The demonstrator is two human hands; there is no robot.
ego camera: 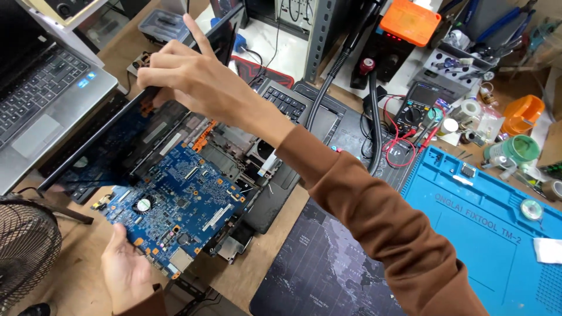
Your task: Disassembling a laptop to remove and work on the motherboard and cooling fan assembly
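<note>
1. Brown sleeve cloth (386, 234) fills the near right foreground, the arm being stretched across the worktop (263, 275) toward the upper left.
2. At the end of that arm the right hand (187, 73) is seen closed over the top edge of a dark laptop lid (111, 146), with the forefinger left pointing upward.
3. The lid is held tilted above an opened laptop base (246, 158), whose inner frame and parts are exposed.
4. A blue circuit board (175, 205) is held partly over the base, tilted, with its lower left edge out over the worktop.
5. The left hand (126, 269) is placed under that lower left edge; its fingers are spread flat against the board's underside rather than pinched.
6. A dark mat printed with a map (322, 269) is laid just right of the base, and a blue work mat (486, 228) is laid beyond it.
7. A silver laptop (47, 93) is set at the upper left, and a fan grille (26, 246) is seen at the lower left.
8. A multimeter with red leads (418, 108) is placed behind the mats.
</note>
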